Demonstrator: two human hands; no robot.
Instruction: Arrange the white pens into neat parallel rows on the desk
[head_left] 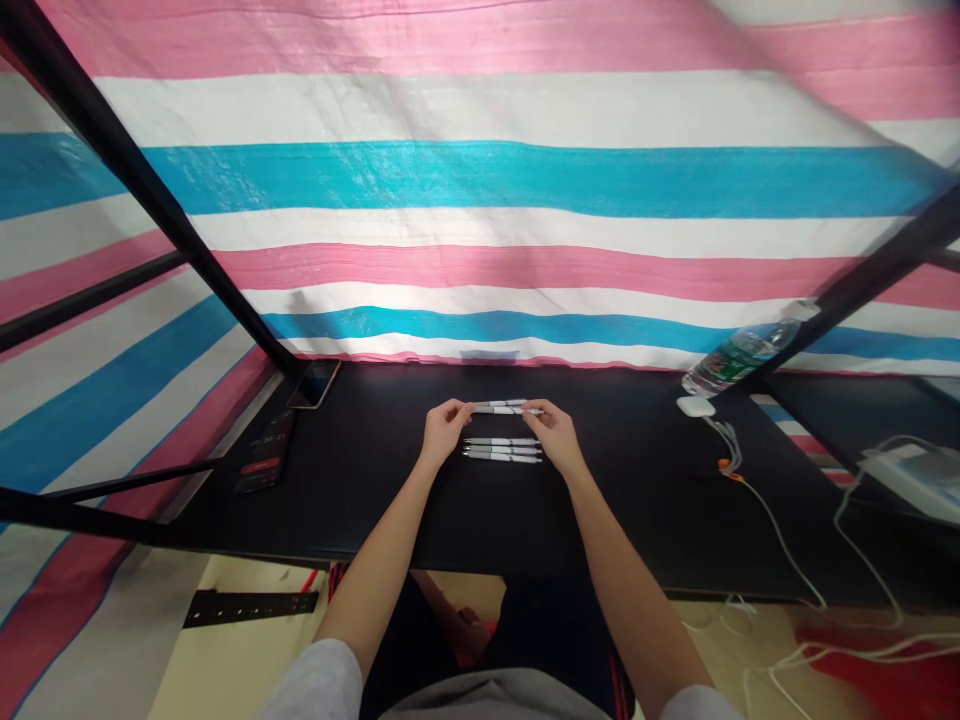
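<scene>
I hold two white pens (501, 407) between my hands, level and just above the counter (390, 500). My left hand (444, 428) pinches one end of the pair with the fingertips closed on it; my right hand (556, 432) pinches the other end the same way. Gripping both ends keeps the pair parallel and steady, with the barrels lined up side by side.

Just below the held pair, between my two hands, three more pens (501, 449) lie flat on the counter. They run crosswise, touching or nearly touching one another, ends roughly even. Laid close like this, they cannot roll apart. Pen count: five in all, two held and three resting.

Other items, one of each unless noted:
- Phones: two, both far to the left of my left hand. One phone (315, 383) lies at the back corner of the counter; a dark phone (264, 452) lies nearer me at the counter's left edge.
- Bottle (739, 355): one, well to the right of my right hand, tilted against the frame.
- Earbud case (695, 406): one, just below the bottle.
- Cables (780, 530): white, trailing off the counter's right side; number unclear.
</scene>
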